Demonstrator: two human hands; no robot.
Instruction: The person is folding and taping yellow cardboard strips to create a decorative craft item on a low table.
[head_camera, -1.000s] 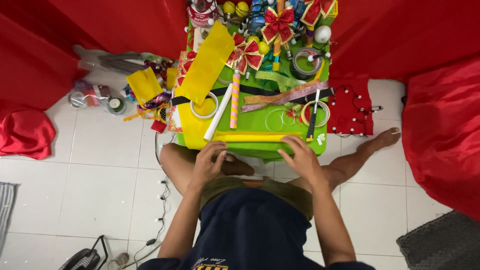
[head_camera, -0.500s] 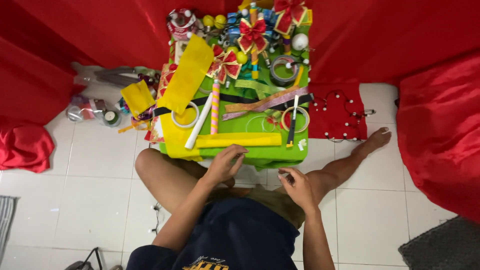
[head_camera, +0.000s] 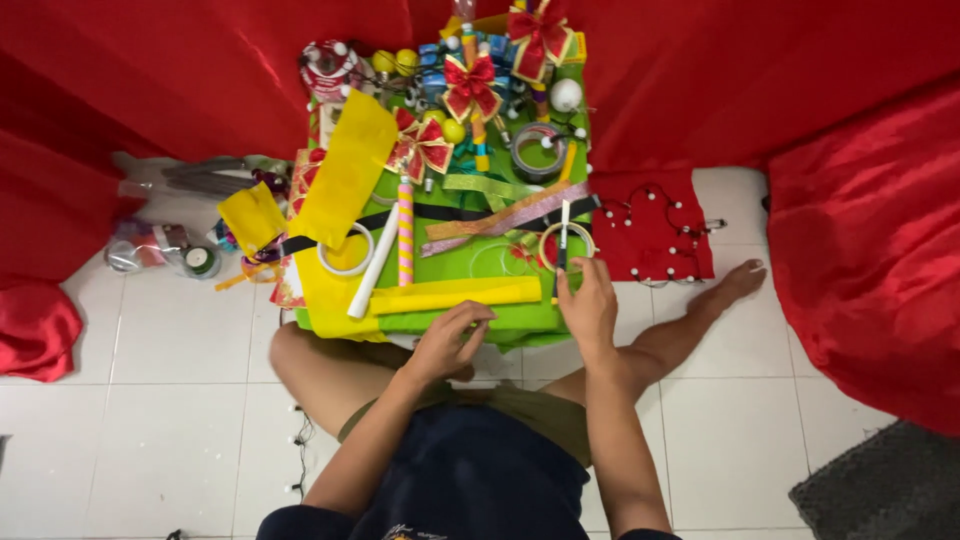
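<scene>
I sit on the floor at a low green board (head_camera: 520, 320) crowded with craft supplies. My left hand (head_camera: 452, 343) is at the board's front edge, just below a rolled yellow paper (head_camera: 455, 295), fingers curled; whether they hold anything is hidden. My right hand (head_camera: 588, 308) rests on the board's front right corner. Its fingertips touch the lower end of a black-and-white pen (head_camera: 563, 232) that lies over a tape ring (head_camera: 545, 243). A white tube (head_camera: 374, 265) and a striped pink stick (head_camera: 405, 235) lie left of the roll.
Red-and-gold bows (head_camera: 470, 85), yellow sheets (head_camera: 345, 170), ribbons and tape rolls fill the board. Red cloth (head_camera: 150, 80) hangs around it. Jars (head_camera: 200, 260) stand on the white tiles at left. String lights lie on a red mat (head_camera: 655, 230) at right.
My right hand has risen from my lap to the board's corner and reached the pen. My left hand has slid back from the yellow roll to the board's edge. The view has shifted.
</scene>
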